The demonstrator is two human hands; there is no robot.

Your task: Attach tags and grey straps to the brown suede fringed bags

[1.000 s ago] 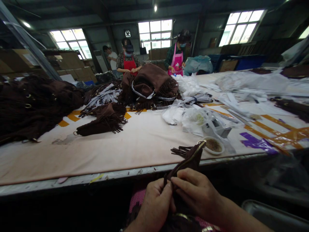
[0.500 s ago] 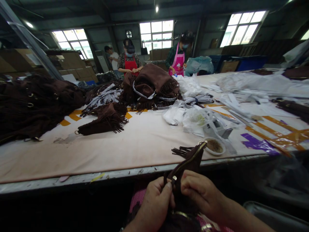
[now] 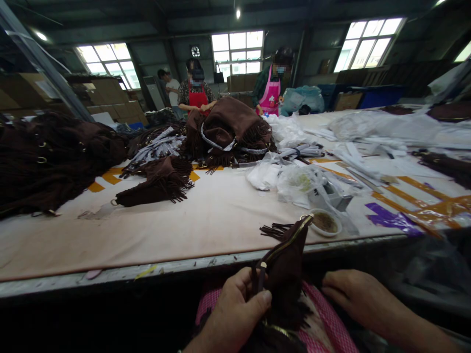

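Note:
My left hand (image 3: 235, 306) is closed on a dark brown fringed bag (image 3: 290, 274), at the leather zipper pull (image 3: 262, 277). The bag's brass zipper (image 3: 289, 240) runs up toward the table edge, with fringe hanging off its left side. To the right of the bag and apart from it, my right hand (image 3: 355, 296) has its fingers curled in; whether anything is in them is hidden. A second brass zipper (image 3: 277, 331) shows on brown material over my lap, beside pink checked cloth (image 3: 329, 314).
A white bowl (image 3: 337, 230) of brownish stuff stands by the bag's tip. Another fringed bag (image 3: 147, 191) lies on the table, with brown heaps (image 3: 55, 157) behind. Plastic wrapping (image 3: 294, 181) lies mid-table. Two people in aprons (image 3: 272, 95) stand across, another person further back.
My right hand has moved off the bag to the right. My left hand stays on the bag at the zipper pull.

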